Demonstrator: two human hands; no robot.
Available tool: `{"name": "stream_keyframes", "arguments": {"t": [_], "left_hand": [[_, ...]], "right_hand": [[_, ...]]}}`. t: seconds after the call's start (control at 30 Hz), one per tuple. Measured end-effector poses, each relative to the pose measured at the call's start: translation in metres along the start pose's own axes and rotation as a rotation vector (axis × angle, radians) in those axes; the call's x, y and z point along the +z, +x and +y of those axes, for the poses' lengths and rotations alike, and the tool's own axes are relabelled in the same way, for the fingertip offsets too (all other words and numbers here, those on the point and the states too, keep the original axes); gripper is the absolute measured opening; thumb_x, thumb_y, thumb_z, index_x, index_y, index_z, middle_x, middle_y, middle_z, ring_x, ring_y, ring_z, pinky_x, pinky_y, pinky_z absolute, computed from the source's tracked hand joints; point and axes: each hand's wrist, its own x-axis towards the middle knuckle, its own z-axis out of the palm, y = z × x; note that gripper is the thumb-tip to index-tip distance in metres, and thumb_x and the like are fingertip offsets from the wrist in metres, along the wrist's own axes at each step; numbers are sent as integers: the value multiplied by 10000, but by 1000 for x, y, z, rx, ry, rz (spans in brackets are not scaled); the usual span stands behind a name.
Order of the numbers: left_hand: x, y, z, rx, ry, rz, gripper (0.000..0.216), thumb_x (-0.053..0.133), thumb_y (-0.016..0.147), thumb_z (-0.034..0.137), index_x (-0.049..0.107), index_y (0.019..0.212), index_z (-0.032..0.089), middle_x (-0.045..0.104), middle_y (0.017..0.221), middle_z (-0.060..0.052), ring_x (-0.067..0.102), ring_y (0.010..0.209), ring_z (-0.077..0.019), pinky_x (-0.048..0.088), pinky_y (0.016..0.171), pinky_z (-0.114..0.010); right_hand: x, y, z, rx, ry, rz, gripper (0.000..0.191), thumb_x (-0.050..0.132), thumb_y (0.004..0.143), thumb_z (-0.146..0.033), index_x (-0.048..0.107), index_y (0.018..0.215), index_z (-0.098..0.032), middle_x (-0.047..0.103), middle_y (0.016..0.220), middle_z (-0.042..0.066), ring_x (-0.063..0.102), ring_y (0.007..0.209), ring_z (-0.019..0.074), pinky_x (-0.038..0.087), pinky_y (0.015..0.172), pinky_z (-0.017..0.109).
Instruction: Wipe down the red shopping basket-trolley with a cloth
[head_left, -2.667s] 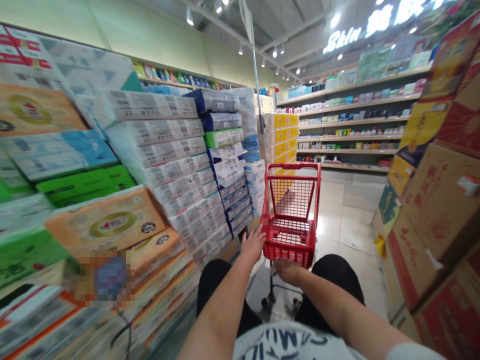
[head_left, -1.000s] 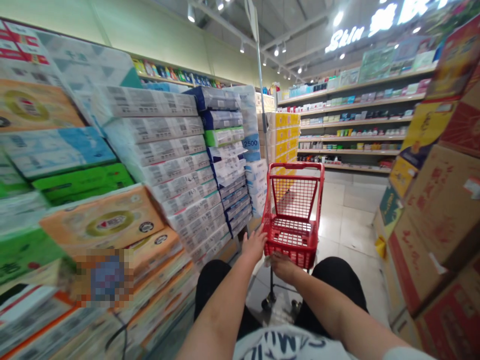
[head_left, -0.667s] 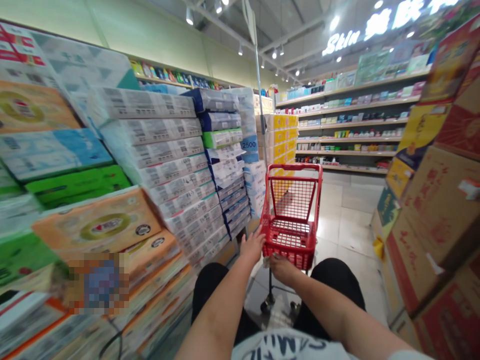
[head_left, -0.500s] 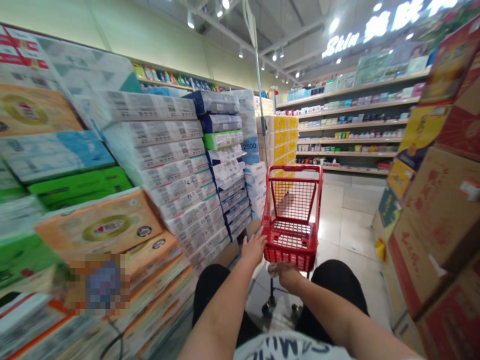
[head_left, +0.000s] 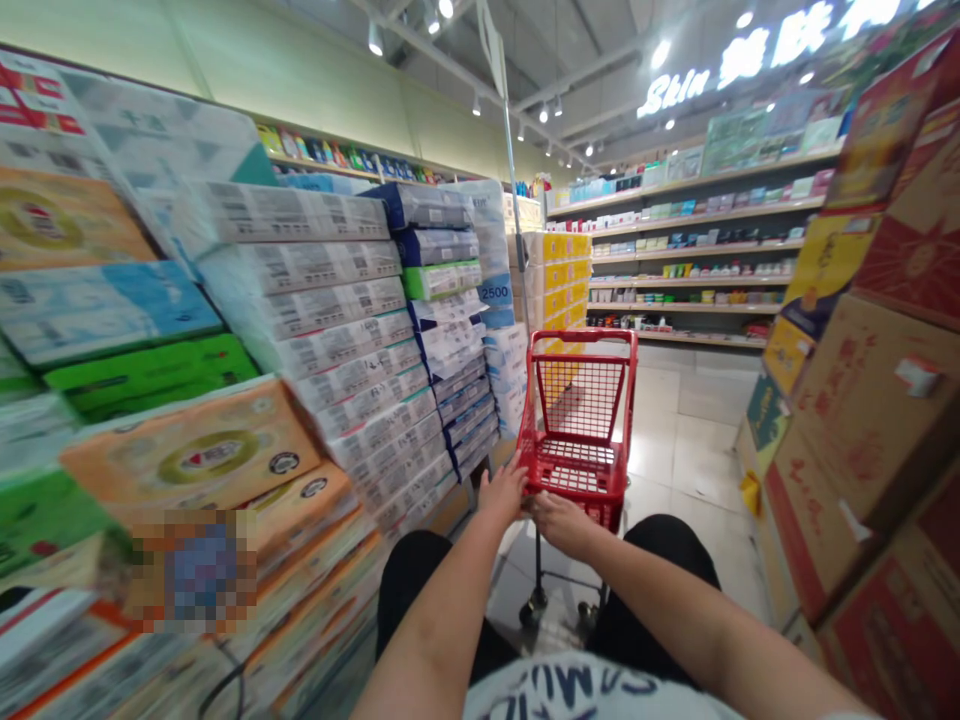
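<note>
Stocked shelves, pale tiled floor

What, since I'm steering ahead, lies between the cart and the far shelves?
Only bare floor between cart and shelves, in the head view.

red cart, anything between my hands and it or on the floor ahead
Nothing visible. The left hand and right hand both touch the red cart at its near rim. The floor ahead looks bare up to the far shelves; tissue packs on the left and cardboard boxes on the right only flank it.
</note>
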Motion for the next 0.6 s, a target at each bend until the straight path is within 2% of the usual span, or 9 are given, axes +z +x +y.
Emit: {"name": "stream_keyframes", "arguments": {"t": [0.07,0.2,0.3,0.37,0.43,0.6], "left_hand": [[-1,-1,0,12,3,-5,425,320,971,303,523,1343,315,233,1580,15,435,1313,-310,255,1109,-609],[-2,-4,1,14,-11,5,435,295,976,321,514,1351,317,237,1579,19,435,1311,-313,265,1107,-601],[-4,-4,1,13,-15,1,424,312,973,318,520,1343,331,245,1577,25,436,1313,-305,266,1109,-591],[-5,-5,1,6,-28,5,418,311,976,313,526,1334,335,249,1576,24,441,1309,-297,266,1108,-587],[-5,-5,2,-5,-45,8,418,304,978,300,527,1330,334,256,1574,20,450,1301,-283,268,1106,-582],[-4,-7,2,24,-44,5,432,303,969,279,508,1345,334,236,1580,17,468,1285,-257,287,1104,-564]], "right_hand": [[-9,6,2,-23,-49,48,269,445,935,-133,704,1007,-150,696,1017,93,527,1124,216,405,1030,378],[-9,6,2,-36,-91,20,266,465,915,-108,717,843,-152,699,854,75,573,985,202,480,879,327],[-15,11,1,-55,-144,91,228,481,923,-143,707,945,-136,694,949,87,555,1037,214,449,956,352],[-23,16,0,-31,-151,159,244,482,926,-153,681,1065,-127,672,1075,109,522,1115,226,403,1026,376],[-30,18,-1,10,-120,179,261,480,925,-148,672,1101,-137,656,1127,115,503,1154,229,385,1046,375],[-36,15,-3,62,-36,94,207,510,909,-162,714,924,-188,693,942,77,546,1064,209,412,1002,341]]}}
